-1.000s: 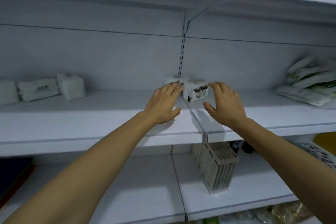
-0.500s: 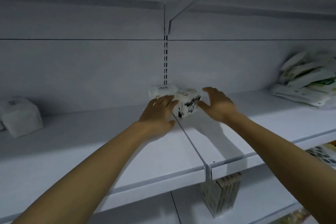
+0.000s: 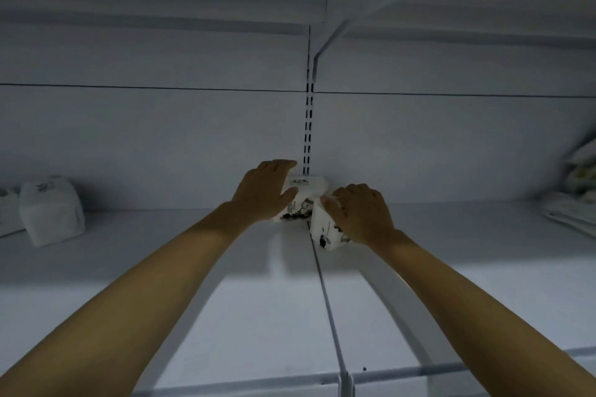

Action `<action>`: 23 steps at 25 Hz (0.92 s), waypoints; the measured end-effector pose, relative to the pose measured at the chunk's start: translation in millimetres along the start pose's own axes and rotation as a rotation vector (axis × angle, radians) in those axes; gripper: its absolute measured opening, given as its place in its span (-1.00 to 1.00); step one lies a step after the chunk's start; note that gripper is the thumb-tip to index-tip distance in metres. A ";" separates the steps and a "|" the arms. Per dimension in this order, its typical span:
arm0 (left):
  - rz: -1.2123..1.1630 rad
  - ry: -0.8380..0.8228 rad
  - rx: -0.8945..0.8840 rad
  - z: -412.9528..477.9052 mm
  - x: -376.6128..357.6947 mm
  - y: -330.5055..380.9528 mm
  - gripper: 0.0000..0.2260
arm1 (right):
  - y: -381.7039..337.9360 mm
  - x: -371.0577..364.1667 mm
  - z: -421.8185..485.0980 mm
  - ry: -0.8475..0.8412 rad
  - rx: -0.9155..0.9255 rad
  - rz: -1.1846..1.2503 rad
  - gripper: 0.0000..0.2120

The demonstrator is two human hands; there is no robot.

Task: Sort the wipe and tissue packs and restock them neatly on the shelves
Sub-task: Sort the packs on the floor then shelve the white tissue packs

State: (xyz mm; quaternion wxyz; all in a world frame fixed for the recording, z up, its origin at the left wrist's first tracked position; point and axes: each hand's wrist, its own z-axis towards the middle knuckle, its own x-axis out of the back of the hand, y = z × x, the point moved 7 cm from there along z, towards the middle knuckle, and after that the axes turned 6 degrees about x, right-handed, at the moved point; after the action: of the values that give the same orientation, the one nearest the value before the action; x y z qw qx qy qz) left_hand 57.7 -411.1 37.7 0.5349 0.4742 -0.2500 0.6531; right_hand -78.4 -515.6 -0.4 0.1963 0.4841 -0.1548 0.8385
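Two packs at the back of the shelf (image 3: 225,300), under the slotted upright (image 3: 308,126), straddling the section seam. The left tissue pack (image 3: 304,185) looks to sit against the back panel. The left hand (image 3: 263,193) grips it, fingers over the top and thumb on the near face. The right tissue pack (image 3: 324,234) is nearer, tilted, touching its neighbour. The right hand (image 3: 359,216) has its fingers curled over the top. Each pack lies directly under its own hand, so squaring up likely needs only wrist turns. Long axes unclear.
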 end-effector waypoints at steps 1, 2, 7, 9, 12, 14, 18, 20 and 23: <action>-0.015 -0.058 0.035 10.1 -8.0 1.6 -0.45 | 0.6 3.6 -1.5 0.002 0.024 -0.030 -0.18; -0.015 -0.124 0.058 17.7 -18.4 3.3 -0.41 | 2.0 6.3 -3.7 -0.023 0.046 -0.057 -0.16; 0.455 -0.250 0.115 19.7 -60.1 -0.1 -0.09 | 12.8 0.0 -14.6 -0.349 0.183 -0.109 0.01; 0.491 -0.189 0.216 21.2 -50.8 -1.1 -0.21 | 12.8 2.8 -12.7 -0.353 0.270 -0.219 0.12; 0.565 -0.118 0.236 6.6 -46.3 1.2 -0.39 | 7.2 5.4 -7.5 -0.296 0.398 -0.328 -0.01; 0.495 -0.117 0.260 -14.5 -44.5 -0.6 -0.42 | 5.7 4.2 -3.7 -0.329 0.426 -0.258 -0.09; 0.403 -0.220 0.389 -60.8 -21.4 -2.0 -0.31 | 2.9 -5.3 4.3 -0.432 0.340 -0.012 -0.18; 0.311 -0.286 0.462 -89.4 -12.0 -7.1 -0.21 | -2.0 -13.1 10.5 -0.453 0.327 -0.048 -0.12; 0.168 -0.221 0.504 -137.8 10.0 -2.8 -0.23 | -8.3 -15.5 19.5 -0.493 0.331 -0.076 -0.03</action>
State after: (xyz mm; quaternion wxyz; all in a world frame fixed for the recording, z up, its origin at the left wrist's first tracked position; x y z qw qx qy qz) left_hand 12.0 -290.7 -12.6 0.3135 0.6381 -0.1750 0.6811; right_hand -52.8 -519.9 -3.9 0.1022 0.7040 -0.0407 0.7016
